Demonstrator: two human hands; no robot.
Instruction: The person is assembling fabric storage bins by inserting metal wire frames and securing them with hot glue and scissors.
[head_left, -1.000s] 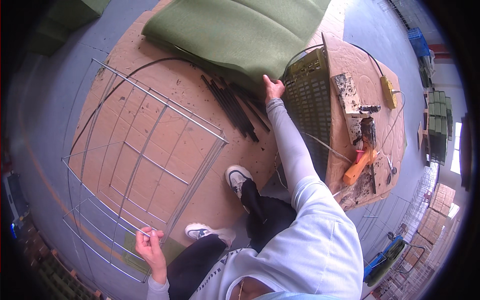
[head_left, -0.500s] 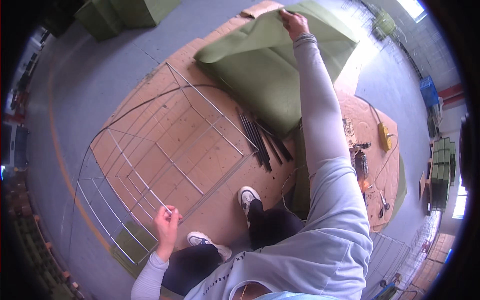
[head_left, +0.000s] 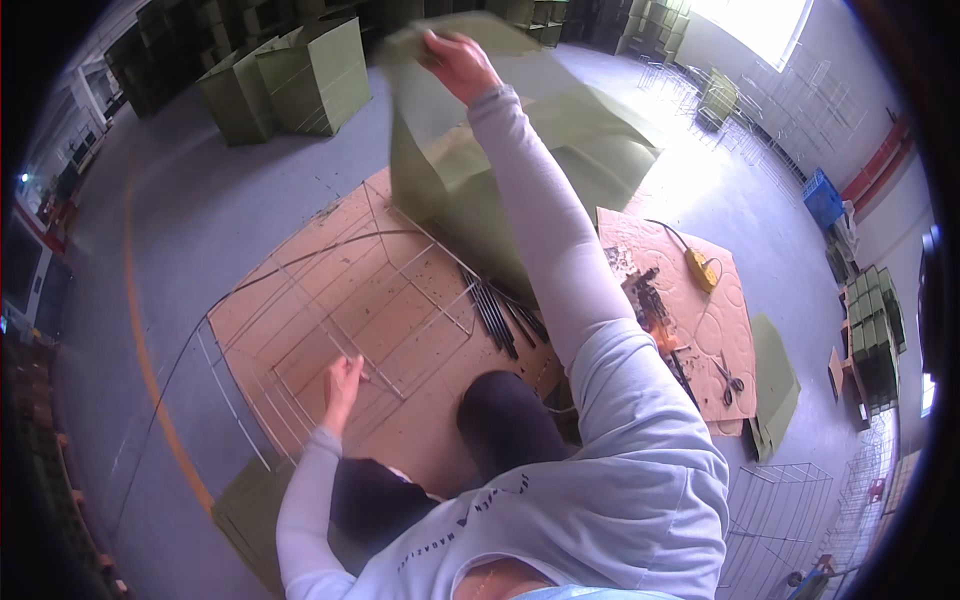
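Observation:
My left hand (head_left: pixel 344 388) is closed on a bar of an open, box-shaped metal wire frame (head_left: pixel 338 325) over the floor cardboard. High up and ahead, my right hand (head_left: pixel 462 66) pinches the top edge of a green sheet-like cover (head_left: pixel 455 205). The cover hangs in folds, partly see-through and smeared by motion near its top. Its lower part reaches down beside the far side of the frame. Several thin black strips (head_left: pixel 488 315) lie on the cardboard (head_left: pixel 440 370), between the frame and the cover's lower edge.
On a second cardboard (head_left: pixel 640 235) to the right are a yellow power socket (head_left: pixel 703 270), scissors (head_left: pixel 733 380) and dark tools. A cord runs from the socket. Green boxes (head_left: pixel 330 80) stand far left, a blue crate (head_left: pixel 823 198) far right. More wire frames (head_left: pixel 780 510) stand lower right.
My right hand has lifted the cover's edge and swung it left, so the cover now stands higher. My left hand still holds the frame. My view has tilted up toward the room.

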